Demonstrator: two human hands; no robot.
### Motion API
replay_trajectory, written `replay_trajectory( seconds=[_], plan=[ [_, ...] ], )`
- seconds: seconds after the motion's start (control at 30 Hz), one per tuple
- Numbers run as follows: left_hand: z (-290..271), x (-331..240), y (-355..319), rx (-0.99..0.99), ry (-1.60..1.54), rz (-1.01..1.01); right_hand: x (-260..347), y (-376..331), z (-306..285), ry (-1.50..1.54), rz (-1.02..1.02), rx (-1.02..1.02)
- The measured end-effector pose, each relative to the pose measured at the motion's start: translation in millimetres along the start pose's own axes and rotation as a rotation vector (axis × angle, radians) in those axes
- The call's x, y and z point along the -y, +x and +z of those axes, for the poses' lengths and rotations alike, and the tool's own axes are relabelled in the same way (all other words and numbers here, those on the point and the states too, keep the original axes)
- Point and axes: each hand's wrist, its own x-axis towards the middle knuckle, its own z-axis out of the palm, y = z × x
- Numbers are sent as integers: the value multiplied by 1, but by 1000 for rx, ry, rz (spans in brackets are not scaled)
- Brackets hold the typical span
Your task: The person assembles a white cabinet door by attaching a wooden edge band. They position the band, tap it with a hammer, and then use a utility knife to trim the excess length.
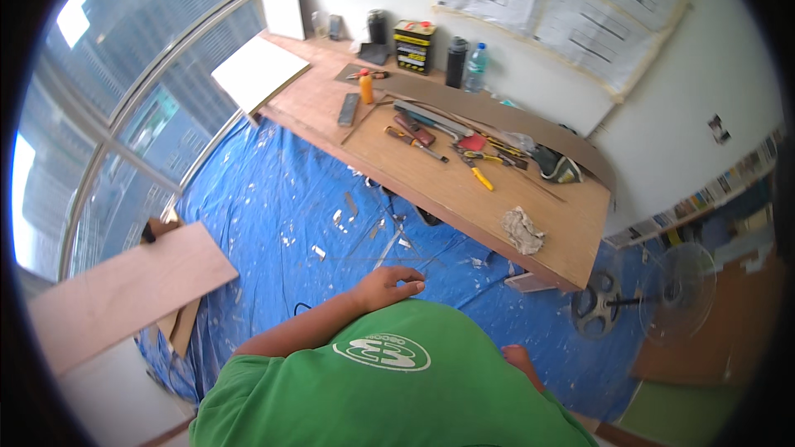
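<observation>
Nothing is being held by the left hand [387, 284], loosely curled above the blue tarp [273, 199]; the workbench [464, 182] with tools is lying far right. The right hand's grip cannot be told.

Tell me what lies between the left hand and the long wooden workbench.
In the head view, only blue paint-spattered tarpaulin with small scraps lies between the left hand and the long wooden workbench.

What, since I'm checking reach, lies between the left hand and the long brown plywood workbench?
Nothing visible stands there. The left hand hangs over the paint-flecked blue tarp, and only tarp with small scraps separates it from the long brown plywood workbench.
</observation>
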Motion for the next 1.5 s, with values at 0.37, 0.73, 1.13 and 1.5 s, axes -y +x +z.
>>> replay_trajectory(
  seconds=[0.37, 0.73, 1.13, 1.5],
  plan=[
    [-30, 17, -56, -150, -88, -158, 169, 45, 48, -74, -179, 113],
    [-127, 73, -62, -38, -90, 26, 158, -15, 106, -60, -143, -50],
    [-193, 127, -58, 116, -123, 162, 37, -108, 199, -1156, -537, 51],
    [-229, 141, -70, -4, -106, 227, 118, -40, 219, -629, -365, -146]
  ],
)
